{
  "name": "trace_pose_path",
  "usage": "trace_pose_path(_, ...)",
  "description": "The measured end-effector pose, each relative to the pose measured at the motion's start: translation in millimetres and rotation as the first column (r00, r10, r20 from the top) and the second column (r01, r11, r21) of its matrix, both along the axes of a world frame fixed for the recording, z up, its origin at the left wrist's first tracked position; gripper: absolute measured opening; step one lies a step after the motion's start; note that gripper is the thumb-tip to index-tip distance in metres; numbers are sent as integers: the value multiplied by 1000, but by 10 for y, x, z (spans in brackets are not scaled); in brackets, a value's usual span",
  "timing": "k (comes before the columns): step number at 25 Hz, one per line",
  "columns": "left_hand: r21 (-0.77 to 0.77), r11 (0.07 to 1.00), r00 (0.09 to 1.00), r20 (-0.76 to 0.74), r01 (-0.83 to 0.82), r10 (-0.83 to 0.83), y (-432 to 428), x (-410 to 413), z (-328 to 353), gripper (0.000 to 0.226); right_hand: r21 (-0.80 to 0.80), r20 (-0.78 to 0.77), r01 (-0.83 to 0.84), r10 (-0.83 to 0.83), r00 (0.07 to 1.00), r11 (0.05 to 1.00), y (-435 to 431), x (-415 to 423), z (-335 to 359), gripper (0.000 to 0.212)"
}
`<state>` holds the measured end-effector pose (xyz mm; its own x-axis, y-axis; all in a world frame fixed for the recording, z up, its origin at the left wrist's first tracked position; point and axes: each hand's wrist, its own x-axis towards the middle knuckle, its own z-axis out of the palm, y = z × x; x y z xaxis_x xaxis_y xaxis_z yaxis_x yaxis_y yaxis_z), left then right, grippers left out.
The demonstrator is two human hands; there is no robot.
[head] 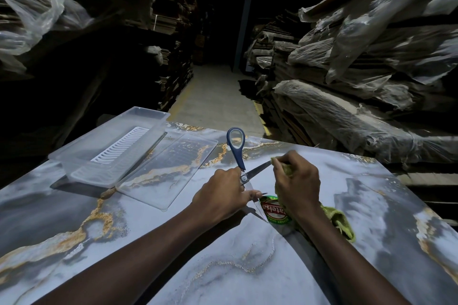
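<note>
Open scissors (256, 170) with blue handles are held above the marbled table (173, 255). My left hand (220, 195) grips them near the pivot, and one blue handle loop (236, 138) points away from me. My right hand (297, 181) holds a yellow-green cloth (338, 220) bunched around the tip of the upper blade. The lower blade points toward me. Under my right wrist lies a green and red labelled item (275, 209), partly hidden by the cloth.
A clear plastic box (74, 163) with a white slotted insert (119, 148) stands at the table's left. Its clear lid (168, 176) lies flat beside it. Plastic-wrapped stacks (359, 69) line a dark aisle beyond the table.
</note>
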<state>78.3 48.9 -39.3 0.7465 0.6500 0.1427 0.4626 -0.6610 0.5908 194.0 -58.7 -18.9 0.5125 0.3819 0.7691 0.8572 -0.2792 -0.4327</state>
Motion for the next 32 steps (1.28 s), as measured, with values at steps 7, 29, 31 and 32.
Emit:
trace_pose_path(7,0,1000,1000,-14,-7,7,-9,6,-4,71,123,-208,74,-47,977,990,19,175,74,14)
trace_pose_path(29,25,1000,1000,-9,-13,13,0,6,-1,61,-134,78,115,-105,991,984,15,234,50,14)
trace_pose_path(31,26,1000,1000,-7,-6,6,-12,-3,14,65,-100,123,18,-5,992,995,-5,210,30,14)
trace_pose_path(32,29,1000,1000,0,-6,6,-13,-5,13,66,-129,188,-19,44,981,991,-1,189,11,13)
